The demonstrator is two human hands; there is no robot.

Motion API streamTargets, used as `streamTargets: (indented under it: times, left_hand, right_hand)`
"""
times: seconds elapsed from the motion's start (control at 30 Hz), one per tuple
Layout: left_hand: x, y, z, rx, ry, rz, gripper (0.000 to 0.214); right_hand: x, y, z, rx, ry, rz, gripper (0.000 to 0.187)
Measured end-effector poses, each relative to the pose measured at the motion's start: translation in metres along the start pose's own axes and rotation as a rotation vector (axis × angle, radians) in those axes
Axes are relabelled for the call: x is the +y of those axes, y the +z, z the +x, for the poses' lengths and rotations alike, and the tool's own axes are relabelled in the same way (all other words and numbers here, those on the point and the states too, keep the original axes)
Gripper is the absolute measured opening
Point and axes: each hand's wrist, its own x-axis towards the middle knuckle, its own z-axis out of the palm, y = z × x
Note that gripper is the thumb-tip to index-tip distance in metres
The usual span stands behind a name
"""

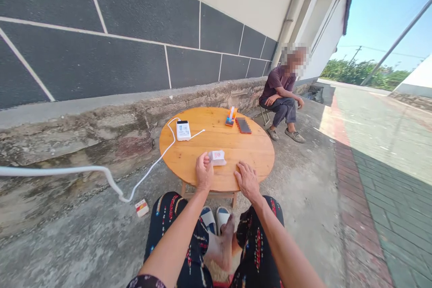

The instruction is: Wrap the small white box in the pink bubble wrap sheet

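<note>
My left hand [204,171] is closed at the near side of the round wooden table [256,153], its curled fingers on the left end of a small white plastic packet [217,158]. Red print shows on the packet's top. To the right, my right hand [247,179] lies on the tabletop near the front edge with its fingers stretched out, holding nothing. A gap separates it from the packet.
On the table stand a white power bank [183,130] with a white cable [148,172], an orange box [231,116] and a phone-like dark slab [243,125]. A small carton [141,208] lies on the ground. A seated person [281,92] is beyond the table, beside the wall.
</note>
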Motion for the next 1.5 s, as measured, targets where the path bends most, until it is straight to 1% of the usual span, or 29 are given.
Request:
streamTargets:
  times: [0.13,0.27,0.37,0.43,0.5,0.6,0.63,0.7,0.83,0.97,1.2,1.3,1.4,1.5]
  left_hand:
    - [0.003,-0.005,-0.003,0.005,0.023,0.011,0.034]
    - [0.010,-0.010,-0.003,-0.018,0.038,0.031,0.034]
    - [0.015,-0.012,-0.002,-0.057,0.034,0.047,0.029]
    - [0.017,-0.013,-0.001,-0.084,0.025,0.053,0.026]
    - [0.018,-0.012,-0.001,-0.107,0.017,0.056,0.025]
    - [0.018,-0.011,-0.001,-0.131,0.046,0.121,0.029]
    - [0.018,-0.011,-0.001,-0.143,0.063,0.157,0.031]
    - [0.018,-0.010,-0.001,-0.182,0.096,0.218,0.037]
    - [0.019,-0.009,0.000,-0.265,0.119,0.235,0.045]
    - [0.020,-0.010,0.000,-0.275,0.090,0.224,0.046]
    - [0.021,-0.011,-0.001,-0.273,0.037,0.218,0.044]
    - [0.021,-0.009,0.000,-0.267,0.016,0.220,0.041]
    - [0.025,-0.005,0.004,-0.229,-0.040,0.232,0.032]
    - [0.028,0.001,0.007,-0.177,-0.095,0.248,0.023]
  right_hand:
    - [-0.001,-0.001,-0.001,0.006,-0.011,-0.011,0.034]
    - [0.002,0.002,-0.006,0.010,-0.018,0.004,0.033]
    - [0.007,0.003,-0.010,0.010,-0.024,0.072,0.033]
    - [0.012,0.000,-0.008,-0.002,-0.023,0.160,0.030]
    - [0.015,-0.006,0.000,-0.012,-0.011,0.297,0.025]
    - [0.013,-0.018,0.023,0.004,-0.002,0.523,0.022]
    - [0.010,-0.022,0.033,0.013,-0.019,0.570,0.022]
    - [0.001,-0.028,0.053,0.014,-0.102,0.600,0.020]
    - [-0.016,-0.033,0.085,-0.052,-0.255,0.566,0.019]
    - [-0.021,-0.031,0.102,-0.125,-0.341,0.509,0.016]
    - [-0.025,-0.029,0.116,-0.165,-0.438,0.371,0.015]
    - [-0.029,-0.028,0.120,-0.149,-0.490,0.317,0.015]
    - [-0.031,-0.029,0.122,-0.134,-0.548,0.247,0.015]
    - [-0.033,-0.031,0.123,-0.127,-0.576,0.198,0.015]
